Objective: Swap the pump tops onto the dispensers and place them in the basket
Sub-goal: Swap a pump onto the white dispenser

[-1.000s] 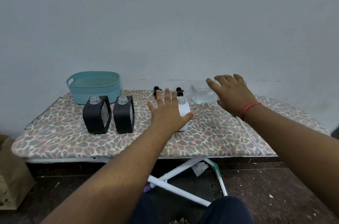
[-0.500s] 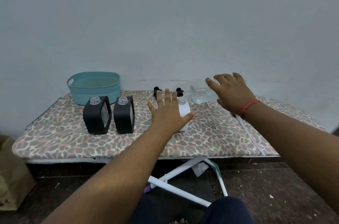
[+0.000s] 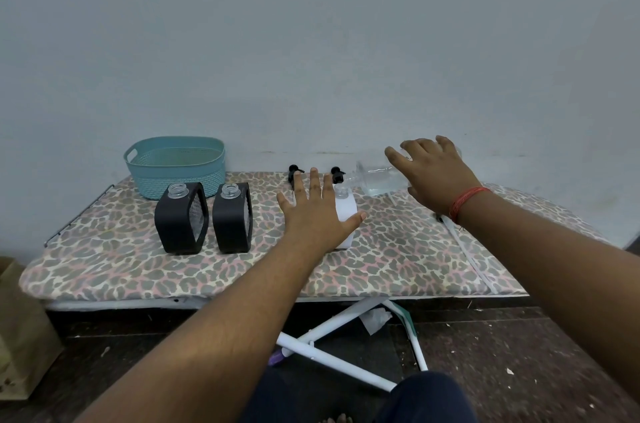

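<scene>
Head view shows a white dispenser (image 3: 344,214) standing upright near the middle of the bench (image 3: 398,256), its clear neck uncapped. The left hand (image 3: 317,214) lies over its 9 o'clock side with fingers (image 3: 314,182) spread wide and straight, the thumb crossing the front of the white body; the palm hides the contact, so I cannot tell whether it grips or only rests there. At 1 o'clock from the white dispenser a clear bottle (image 3: 377,180) is tilted, its mouth pointing down toward the white dispenser's neck, with clear liquid inside. The right hand (image 3: 433,173) covers the bottle's far end, fingers curled loosely over it; how firmly it holds cannot be told. A red thread band (image 3: 467,201) circles that wrist.

2 black pump tops stand at the bench's far edge: the left pump top (image 3: 294,173) just beyond the left hand's fingertips, the right pump top (image 3: 337,174) just behind the white dispenser's neck.

At 9 o'clock from the white dispenser, 2 black dispensers stand upright side by side with clear open necks: the left black dispenser (image 3: 180,218) and the right black dispenser (image 3: 232,216). Beyond them at 10 o'clock sits a teal basket (image 3: 176,168) against the wall, touching or nearly touching the left black dispenser's top.

White legs (image 3: 332,350) cross under the bench, and a brown paper bag (image 3: 20,329) stands on the floor at the far left.
</scene>
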Tool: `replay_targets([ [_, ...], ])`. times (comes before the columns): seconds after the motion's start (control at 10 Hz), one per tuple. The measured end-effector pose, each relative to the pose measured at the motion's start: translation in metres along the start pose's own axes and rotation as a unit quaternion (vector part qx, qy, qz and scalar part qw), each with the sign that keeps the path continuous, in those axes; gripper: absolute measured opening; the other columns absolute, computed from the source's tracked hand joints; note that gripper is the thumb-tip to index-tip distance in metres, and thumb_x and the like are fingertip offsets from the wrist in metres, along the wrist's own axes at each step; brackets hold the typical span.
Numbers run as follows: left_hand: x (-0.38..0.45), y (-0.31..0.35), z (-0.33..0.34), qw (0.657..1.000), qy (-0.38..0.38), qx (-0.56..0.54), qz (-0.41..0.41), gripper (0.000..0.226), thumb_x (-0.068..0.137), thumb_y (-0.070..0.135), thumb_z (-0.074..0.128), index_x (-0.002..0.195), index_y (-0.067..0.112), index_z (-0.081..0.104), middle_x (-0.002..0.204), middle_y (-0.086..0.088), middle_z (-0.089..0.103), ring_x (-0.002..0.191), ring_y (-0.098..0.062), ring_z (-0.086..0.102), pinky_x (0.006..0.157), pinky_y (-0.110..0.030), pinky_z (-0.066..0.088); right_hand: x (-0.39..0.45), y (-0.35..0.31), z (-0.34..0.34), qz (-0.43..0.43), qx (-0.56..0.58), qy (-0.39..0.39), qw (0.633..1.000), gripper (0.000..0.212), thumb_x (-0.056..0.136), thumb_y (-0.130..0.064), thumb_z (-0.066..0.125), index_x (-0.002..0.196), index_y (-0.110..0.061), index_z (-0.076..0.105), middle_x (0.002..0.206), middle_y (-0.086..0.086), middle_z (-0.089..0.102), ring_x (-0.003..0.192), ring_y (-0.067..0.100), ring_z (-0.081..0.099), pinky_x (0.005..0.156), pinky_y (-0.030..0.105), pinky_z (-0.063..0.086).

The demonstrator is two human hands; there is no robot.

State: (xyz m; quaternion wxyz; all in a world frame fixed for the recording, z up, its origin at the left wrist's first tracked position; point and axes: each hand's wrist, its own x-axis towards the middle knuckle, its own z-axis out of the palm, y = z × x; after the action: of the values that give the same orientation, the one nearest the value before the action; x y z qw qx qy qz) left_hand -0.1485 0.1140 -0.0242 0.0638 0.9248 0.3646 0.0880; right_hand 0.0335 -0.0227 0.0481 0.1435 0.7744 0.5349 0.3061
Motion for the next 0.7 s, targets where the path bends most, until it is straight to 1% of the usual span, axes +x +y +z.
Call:
replay_targets([
  [0.4, 0.0009, -0.0004, 0.0006, 1.000, 0.000, 0.003, 0.000, 0.108, 0.087, 0.088, 0.026, 0.162, 0.020, -0.011, 0.169, -0.007, -0.022, 0.153, -0.039, -0.024, 0.116, -0.074, -0.002, 0.0017, 0.0009, -0.0016, -0.011, -0.011, 0.004, 1.000, 0.072, 0.074, -0.010, 0.070, 0.138, -0.020, 0.039, 0.128, 0.016, 0.057, 0.114, 0.037, 0.056, 0.101, 0.062, 0.040],
  [0.7, 0.0006, 0.0004, 0.0003, 1.000, 0.002, 0.007, -0.002, 0.108, 0.086, 0.088, 0.025, 0.162, 0.020, -0.011, 0.168, -0.007, -0.022, 0.153, -0.039, -0.023, 0.117, -0.074, -0.002, 0.0037, 0.0021, -0.0005, -0.013, -0.018, 0.018, 1.000, 0.071, 0.074, -0.010, 0.071, 0.138, -0.020, 0.040, 0.127, 0.015, 0.057, 0.114, 0.037, 0.056, 0.102, 0.062, 0.039],
])
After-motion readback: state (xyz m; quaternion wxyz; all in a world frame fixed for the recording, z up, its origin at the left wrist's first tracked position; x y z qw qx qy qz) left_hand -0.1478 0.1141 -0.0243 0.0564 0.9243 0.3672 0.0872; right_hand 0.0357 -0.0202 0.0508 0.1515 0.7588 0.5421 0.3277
